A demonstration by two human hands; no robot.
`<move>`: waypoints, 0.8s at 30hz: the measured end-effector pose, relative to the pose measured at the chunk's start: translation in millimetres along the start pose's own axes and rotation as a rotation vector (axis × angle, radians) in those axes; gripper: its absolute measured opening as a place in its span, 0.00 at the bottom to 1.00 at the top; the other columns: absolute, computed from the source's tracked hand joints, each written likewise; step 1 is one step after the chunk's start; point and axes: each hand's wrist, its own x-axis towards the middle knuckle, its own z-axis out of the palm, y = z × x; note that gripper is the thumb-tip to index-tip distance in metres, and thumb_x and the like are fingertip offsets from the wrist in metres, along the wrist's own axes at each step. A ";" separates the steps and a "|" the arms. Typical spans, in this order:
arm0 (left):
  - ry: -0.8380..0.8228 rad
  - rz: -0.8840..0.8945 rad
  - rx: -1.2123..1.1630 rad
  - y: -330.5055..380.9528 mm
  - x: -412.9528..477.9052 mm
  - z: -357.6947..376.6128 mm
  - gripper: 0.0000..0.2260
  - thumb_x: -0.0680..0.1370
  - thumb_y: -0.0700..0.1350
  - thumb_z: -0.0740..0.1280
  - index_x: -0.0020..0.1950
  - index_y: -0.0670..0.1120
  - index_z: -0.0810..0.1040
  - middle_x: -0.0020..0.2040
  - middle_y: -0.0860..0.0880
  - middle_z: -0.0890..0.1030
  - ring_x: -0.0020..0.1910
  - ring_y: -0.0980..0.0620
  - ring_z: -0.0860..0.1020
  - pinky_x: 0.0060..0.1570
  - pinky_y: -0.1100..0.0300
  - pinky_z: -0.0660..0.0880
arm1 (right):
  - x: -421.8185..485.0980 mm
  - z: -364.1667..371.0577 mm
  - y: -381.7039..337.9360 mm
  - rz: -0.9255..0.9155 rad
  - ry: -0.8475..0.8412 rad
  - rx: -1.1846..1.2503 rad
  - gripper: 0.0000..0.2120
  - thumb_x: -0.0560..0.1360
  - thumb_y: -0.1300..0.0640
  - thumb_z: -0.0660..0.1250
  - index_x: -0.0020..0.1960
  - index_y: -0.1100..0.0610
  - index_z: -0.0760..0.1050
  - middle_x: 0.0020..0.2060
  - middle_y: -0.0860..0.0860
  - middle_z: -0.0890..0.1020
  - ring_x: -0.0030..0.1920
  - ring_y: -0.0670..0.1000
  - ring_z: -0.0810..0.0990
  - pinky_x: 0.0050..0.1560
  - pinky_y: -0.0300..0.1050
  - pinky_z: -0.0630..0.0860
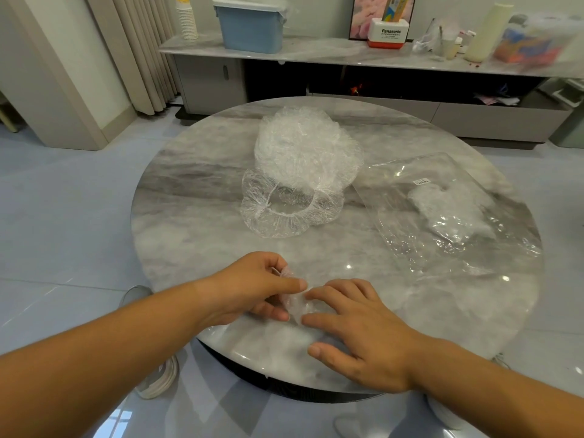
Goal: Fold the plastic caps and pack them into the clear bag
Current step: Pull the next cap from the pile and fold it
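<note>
A small folded clear plastic cap (295,303) lies near the table's front edge between my hands. My left hand (252,287) pinches it with thumb and fingers. My right hand (357,330) presses on its right side with straight fingers. A pile of crumpled clear caps (303,147) sits at the middle of the table, and one cap (284,205) lies spread open in front of it, elastic rim up. The clear bag (442,210) lies flat at the right with folded caps inside.
The round marble table (189,191) stands on a glossy tiled floor. Behind it runs a low cabinet (316,49) with a blue bin (251,25), paper cups, a box and bottles. A coiled white cable (161,379) lies on the floor at the lower left.
</note>
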 end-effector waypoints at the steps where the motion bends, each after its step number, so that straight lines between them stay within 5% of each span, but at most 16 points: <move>1: -0.016 0.009 -0.015 1.2 -0.7 1.6 0.10 0.74 0.42 0.76 0.46 0.42 0.76 0.36 0.42 0.79 0.32 0.49 0.79 0.31 0.59 0.79 | -0.3 -0.6 0.0 0.004 -0.003 0.008 0.27 0.80 0.32 0.48 0.72 0.41 0.71 0.74 0.45 0.63 0.74 0.47 0.56 0.75 0.47 0.48; 8: -0.020 0.056 -0.027 -1.4 1.3 10.2 0.12 0.78 0.50 0.70 0.49 0.41 0.80 0.43 0.45 0.83 0.39 0.50 0.80 0.39 0.59 0.78 | -1.8 0.6 4.1 0.000 0.020 -0.003 0.25 0.80 0.33 0.50 0.70 0.42 0.72 0.60 0.41 0.69 0.68 0.46 0.61 0.74 0.47 0.52; 12: -0.025 0.051 -0.065 -5.3 -0.3 14.3 0.16 0.79 0.47 0.70 0.57 0.34 0.78 0.49 0.41 0.83 0.44 0.46 0.83 0.45 0.56 0.82 | -9.5 -1.2 10.9 -0.015 0.094 0.059 0.22 0.80 0.36 0.55 0.69 0.43 0.73 0.64 0.40 0.73 0.72 0.44 0.62 0.74 0.48 0.56; 18: -0.019 0.059 -0.027 -5.9 -0.3 20.0 0.09 0.80 0.42 0.69 0.58 0.39 0.79 0.54 0.38 0.84 0.48 0.43 0.85 0.47 0.55 0.83 | -20.5 -13.1 15.3 -0.069 0.355 0.086 0.13 0.80 0.46 0.64 0.62 0.48 0.78 0.66 0.45 0.75 0.67 0.47 0.71 0.65 0.52 0.68; 24: -0.060 0.010 -0.039 -1.8 1.0 21.1 0.10 0.81 0.38 0.64 0.62 0.43 0.78 0.56 0.40 0.84 0.49 0.42 0.86 0.48 0.54 0.83 | -17.3 -5.2 7.2 -0.073 0.174 0.014 0.17 0.80 0.43 0.61 0.66 0.47 0.76 0.63 0.39 0.77 0.64 0.46 0.71 0.64 0.49 0.67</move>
